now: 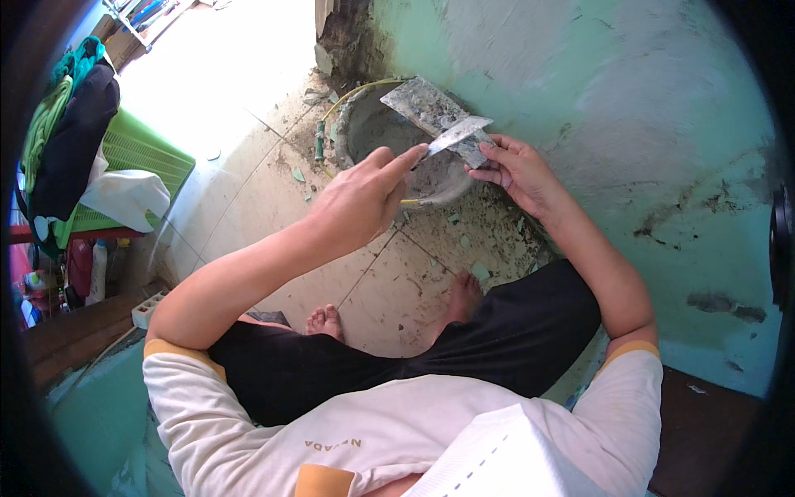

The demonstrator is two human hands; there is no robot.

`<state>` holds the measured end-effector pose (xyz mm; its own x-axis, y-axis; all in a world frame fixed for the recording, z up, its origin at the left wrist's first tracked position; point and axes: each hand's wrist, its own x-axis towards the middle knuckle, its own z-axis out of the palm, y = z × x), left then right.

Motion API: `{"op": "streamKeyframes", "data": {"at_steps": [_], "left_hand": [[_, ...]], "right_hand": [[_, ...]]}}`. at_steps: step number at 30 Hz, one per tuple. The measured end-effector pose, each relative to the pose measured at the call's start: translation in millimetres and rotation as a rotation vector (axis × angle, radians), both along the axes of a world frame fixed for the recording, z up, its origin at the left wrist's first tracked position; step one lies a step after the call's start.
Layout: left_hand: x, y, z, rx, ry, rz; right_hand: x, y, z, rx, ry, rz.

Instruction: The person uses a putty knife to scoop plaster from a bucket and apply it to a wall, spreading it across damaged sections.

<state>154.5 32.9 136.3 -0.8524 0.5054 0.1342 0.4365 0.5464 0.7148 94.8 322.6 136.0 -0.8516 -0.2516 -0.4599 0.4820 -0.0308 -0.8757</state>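
My left hand (360, 195) is closed on the handle of a putty knife, whose pale, smeared blade (460, 132) lies across a flat rectangular metal trowel (414, 103). My right hand (517, 174) grips the near end of that trowel, fingers wrapped round its edge. The trowel is speckled with grey plaster. Both tools are held over a round grey bucket (348, 132) with grey material inside. Around its rim runs a yellow band (356, 86); a green tool handle (320, 141) stands at its left side.
A mottled mint-green wall (654, 141) rises at the right. Tiled floor (240, 190) holds debris and pale green chips. At the left, a green plastic basket (149, 141) with cloths (74, 124) stands on shelving with bottles (95, 273). A white power strip (147, 308) sits near my left elbow.
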Motion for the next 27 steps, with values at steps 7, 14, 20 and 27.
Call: {"op": "streamKeyframes", "data": {"at_steps": [7,14,20,27], "left_hand": [[-3.1,29.0,-26.5,0.031,0.09,-0.036],[-31.3,35.2,-46.6,0.031,0.069,-0.037],[-41.3,40.8,-70.5,0.007,0.059,-0.061],[-58.4,22.4,-99.0,-0.124,-0.052,0.079]], "right_hand": [[5.4,-1.4,6.3,0.015,0.03,-0.04],[6.4,8.0,-3.1,0.064,0.014,-0.072],[5.5,20.9,-14.6,0.035,-0.062,-0.131],[7.3,26.3,-12.4,0.041,-0.106,-0.134]]}}
